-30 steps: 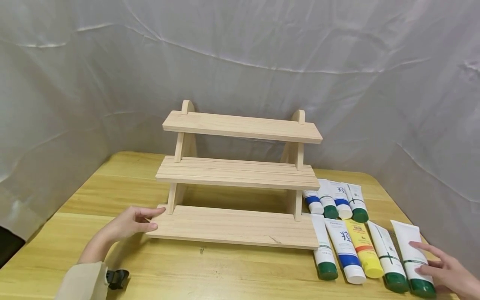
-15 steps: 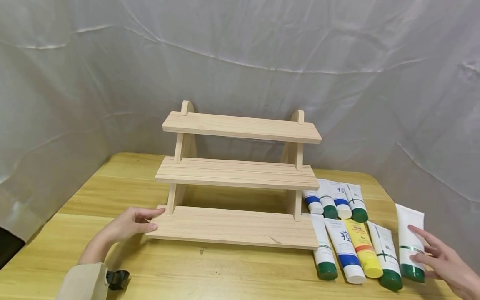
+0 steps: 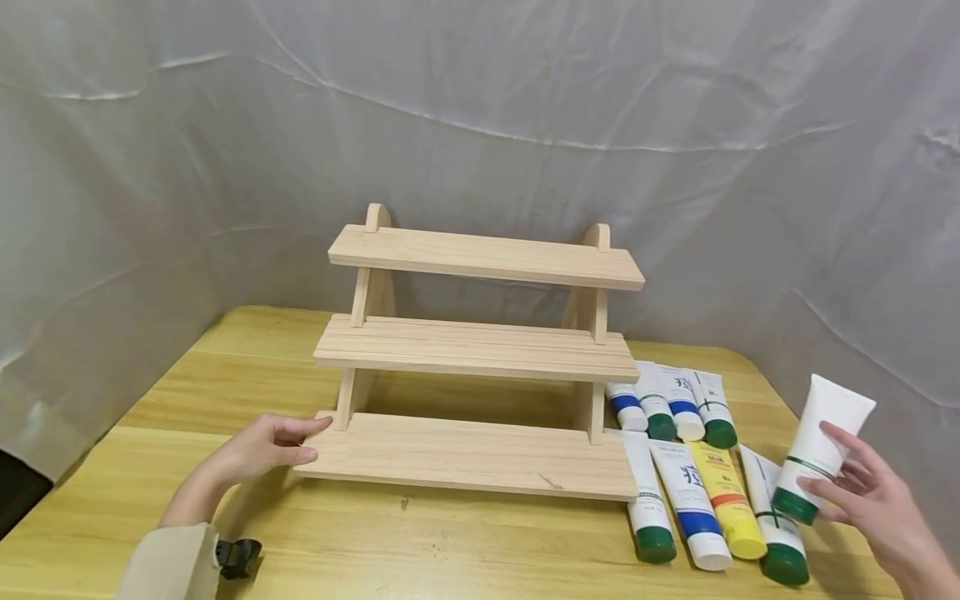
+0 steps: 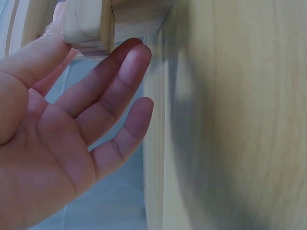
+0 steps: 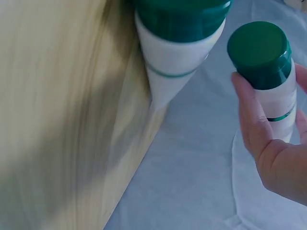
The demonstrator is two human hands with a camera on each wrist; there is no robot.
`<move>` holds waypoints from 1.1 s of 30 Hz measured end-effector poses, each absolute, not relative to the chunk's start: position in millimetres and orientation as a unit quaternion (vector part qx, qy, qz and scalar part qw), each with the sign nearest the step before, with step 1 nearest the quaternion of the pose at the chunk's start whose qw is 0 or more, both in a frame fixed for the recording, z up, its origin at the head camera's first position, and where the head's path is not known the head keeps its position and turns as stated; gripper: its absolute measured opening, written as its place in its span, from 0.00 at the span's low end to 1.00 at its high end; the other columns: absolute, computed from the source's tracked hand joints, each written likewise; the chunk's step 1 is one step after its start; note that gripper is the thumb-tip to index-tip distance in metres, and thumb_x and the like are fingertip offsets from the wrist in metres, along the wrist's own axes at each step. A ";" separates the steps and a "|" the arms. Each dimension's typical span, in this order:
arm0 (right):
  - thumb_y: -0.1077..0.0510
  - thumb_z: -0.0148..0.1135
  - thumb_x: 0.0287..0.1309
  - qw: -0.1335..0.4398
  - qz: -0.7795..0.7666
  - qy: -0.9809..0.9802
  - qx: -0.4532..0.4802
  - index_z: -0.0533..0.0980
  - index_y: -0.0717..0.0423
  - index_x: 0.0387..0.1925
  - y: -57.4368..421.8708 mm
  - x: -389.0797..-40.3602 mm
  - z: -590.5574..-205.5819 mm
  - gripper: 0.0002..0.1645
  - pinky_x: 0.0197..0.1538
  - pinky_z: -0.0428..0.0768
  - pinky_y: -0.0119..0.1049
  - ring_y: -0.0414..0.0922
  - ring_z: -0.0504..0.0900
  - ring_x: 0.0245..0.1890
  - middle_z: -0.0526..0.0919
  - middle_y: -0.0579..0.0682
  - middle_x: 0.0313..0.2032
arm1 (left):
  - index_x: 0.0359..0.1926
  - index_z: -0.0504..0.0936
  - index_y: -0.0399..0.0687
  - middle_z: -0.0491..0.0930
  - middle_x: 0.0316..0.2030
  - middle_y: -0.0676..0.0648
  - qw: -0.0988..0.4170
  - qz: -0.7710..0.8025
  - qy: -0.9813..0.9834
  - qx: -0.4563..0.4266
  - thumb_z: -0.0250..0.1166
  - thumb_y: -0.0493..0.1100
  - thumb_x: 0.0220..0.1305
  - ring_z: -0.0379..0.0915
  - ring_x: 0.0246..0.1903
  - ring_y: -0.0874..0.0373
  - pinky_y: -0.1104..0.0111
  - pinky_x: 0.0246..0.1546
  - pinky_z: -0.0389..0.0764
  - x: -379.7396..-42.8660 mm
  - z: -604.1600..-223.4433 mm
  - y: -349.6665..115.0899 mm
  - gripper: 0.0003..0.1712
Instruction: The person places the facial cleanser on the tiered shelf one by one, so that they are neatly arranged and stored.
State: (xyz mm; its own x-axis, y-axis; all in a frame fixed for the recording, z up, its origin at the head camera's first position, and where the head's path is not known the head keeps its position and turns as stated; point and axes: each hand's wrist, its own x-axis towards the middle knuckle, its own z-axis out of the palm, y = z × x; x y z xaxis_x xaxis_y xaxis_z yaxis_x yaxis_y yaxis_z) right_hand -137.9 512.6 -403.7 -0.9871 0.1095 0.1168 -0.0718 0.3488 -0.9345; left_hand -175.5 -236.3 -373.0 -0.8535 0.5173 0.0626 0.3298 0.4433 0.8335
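A three-tier wooden display shelf [image 3: 480, 454] stands mid-table. My left hand [image 3: 258, 450] pinches the left end of its bottom board; the left wrist view shows thumb and forefinger at the board end [image 4: 88, 26] and the other fingers [image 4: 136, 64] extended below. Above the table at the right, my right hand [image 3: 873, 492] grips a white squeeze tube [image 3: 825, 429] with a green cap, tilted cap-down. In the right wrist view the thumb lies along the side of this tube [image 5: 276, 98], near its cap.
Beside the shelf's right end lie several tubes in two rows: a white one with a blue band [image 3: 690, 500], a yellow one [image 3: 727, 500] and green-capped ones [image 3: 776, 517] among them. Grey cloth [image 3: 480, 100] hangs behind the wooden table [image 3: 420, 542].
The right hand has lifted the outermost green-capped tube off the table, up and slightly left, and tilted it. The neighbouring tube shifted a little. The left hand stays on the shelf.
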 end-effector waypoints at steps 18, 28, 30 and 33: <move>0.73 0.60 0.49 0.126 0.689 -0.714 0.010 0.58 0.39 0.65 419.3 -147.0 -358.2 0.45 0.24 0.78 0.32 0.34 0.78 0.34 0.69 0.43 0.44 | 0.55 0.65 0.24 0.60 0.55 0.26 0.100 0.481 0.832 0.256 0.59 0.38 0.59 0.66 0.48 0.50 0.74 0.36 0.73 -175.6 -376.2 -240.1 0.27; 0.75 0.58 0.49 0.137 0.679 -0.719 0.055 0.55 0.41 0.66 439.0 -181.9 -389.6 0.46 0.26 0.78 0.38 0.39 0.78 0.38 0.66 0.51 0.50 | 0.55 0.63 0.22 0.58 0.54 0.23 0.096 0.504 0.817 0.263 0.59 0.36 0.59 0.55 0.21 0.67 0.73 0.19 0.65 -174.9 -378.7 -240.7 0.27; 0.73 0.61 0.48 0.143 0.676 -0.721 0.054 0.55 0.42 0.66 438.9 -188.9 -394.0 0.47 0.26 0.78 0.39 0.40 0.78 0.39 0.63 0.55 0.52 | 0.55 0.63 0.22 0.58 0.54 0.22 0.097 0.508 0.814 0.265 0.59 0.35 0.59 0.55 0.20 0.67 0.73 0.19 0.64 -175.1 -379.1 -240.4 0.27; 0.72 0.62 0.48 0.144 0.671 -0.726 0.052 0.55 0.40 0.66 431.5 -194.2 -392.7 0.47 0.26 0.78 0.39 0.41 0.78 0.39 0.61 0.57 0.54 | 0.55 0.63 0.21 0.57 0.54 0.22 0.099 0.512 0.810 0.267 0.58 0.35 0.59 0.55 0.20 0.67 0.73 0.19 0.64 -175.2 -379.4 -240.1 0.27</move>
